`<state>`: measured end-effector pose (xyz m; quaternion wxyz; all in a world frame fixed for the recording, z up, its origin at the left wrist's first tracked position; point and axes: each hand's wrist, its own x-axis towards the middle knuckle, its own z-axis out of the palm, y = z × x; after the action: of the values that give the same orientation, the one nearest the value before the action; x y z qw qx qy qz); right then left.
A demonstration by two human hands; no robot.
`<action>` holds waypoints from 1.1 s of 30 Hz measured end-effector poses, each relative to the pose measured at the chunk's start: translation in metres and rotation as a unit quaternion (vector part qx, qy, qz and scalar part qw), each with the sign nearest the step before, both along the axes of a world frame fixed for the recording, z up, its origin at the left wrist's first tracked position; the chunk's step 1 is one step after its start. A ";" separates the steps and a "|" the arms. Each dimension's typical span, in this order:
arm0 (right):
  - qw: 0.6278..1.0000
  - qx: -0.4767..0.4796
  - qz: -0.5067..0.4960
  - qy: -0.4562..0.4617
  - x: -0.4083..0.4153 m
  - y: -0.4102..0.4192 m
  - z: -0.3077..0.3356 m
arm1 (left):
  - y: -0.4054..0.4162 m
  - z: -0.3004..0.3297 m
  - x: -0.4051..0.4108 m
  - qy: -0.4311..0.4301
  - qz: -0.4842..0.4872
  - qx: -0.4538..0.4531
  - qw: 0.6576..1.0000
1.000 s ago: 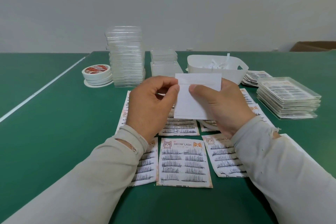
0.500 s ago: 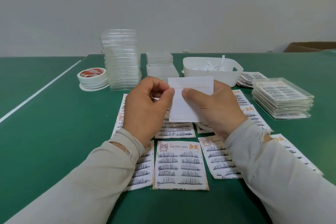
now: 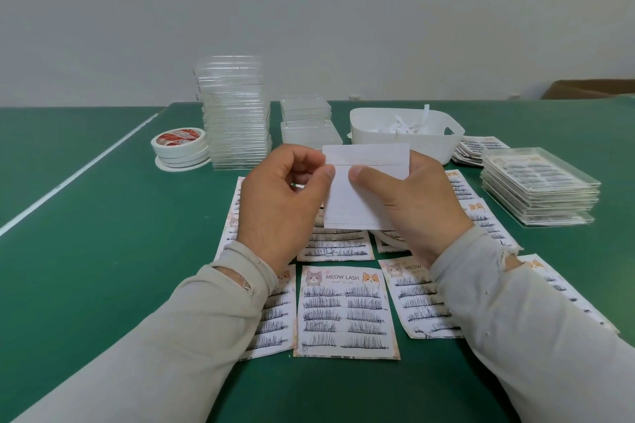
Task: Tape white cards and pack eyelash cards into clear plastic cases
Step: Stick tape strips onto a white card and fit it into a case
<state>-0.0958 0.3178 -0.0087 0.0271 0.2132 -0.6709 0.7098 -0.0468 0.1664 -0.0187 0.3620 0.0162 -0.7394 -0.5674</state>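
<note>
I hold a white card (image 3: 357, 203) upright above the table, with a strip of tape across its upper part. My right hand (image 3: 412, 206) grips the card's right side, thumb pressed on its face. My left hand (image 3: 278, 203) pinches the card's left edge at the tape line with thumb and forefinger. Several printed eyelash cards (image 3: 347, 312) lie flat on the green table (image 3: 86, 251) under my hands. A tall stack of empty clear plastic cases (image 3: 233, 113) stands at the back left, with a shorter stack (image 3: 307, 124) beside it.
Rolls of tape (image 3: 180, 146) sit left of the tall stack. A white tub (image 3: 405, 137) with paper strips stands behind the card. Packed cases (image 3: 539, 189) are stacked at the right, with loose eyelash cards (image 3: 477, 151) behind them. A white line crosses the table's left part.
The card and both hands have stayed together in nearly the same pose; the view has shifted slightly, and the left thumb has slid a little along the tape line.
</note>
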 end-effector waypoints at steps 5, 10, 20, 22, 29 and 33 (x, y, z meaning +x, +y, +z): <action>0.999 0.034 -0.017 0.036 0.001 -0.002 0.000 | 0.000 0.000 0.000 -0.020 -0.008 0.016 1.000; 0.994 0.068 -0.021 0.086 0.001 -0.002 -0.001 | -0.001 0.000 -0.001 -0.051 -0.024 -0.011 0.998; 0.975 0.140 -0.034 0.168 0.001 0.002 -0.002 | 0.002 0.003 0.002 0.015 -0.044 -0.020 0.999; 0.969 0.165 -0.039 0.182 0.001 0.000 -0.002 | 0.001 0.002 0.000 -0.001 -0.054 0.025 0.998; 0.974 0.159 -0.035 0.159 0.000 0.000 -0.005 | 0.003 0.003 0.003 -0.022 -0.103 0.051 0.993; 0.975 0.148 -0.047 0.160 -0.001 -0.001 -0.006 | 0.007 0.004 0.009 -0.007 -0.135 -0.045 0.990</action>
<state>-0.0973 0.3168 -0.0145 0.1357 0.2934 -0.7649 0.5571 -0.0379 0.1731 -0.0146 0.2776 -0.0957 -0.7620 -0.5771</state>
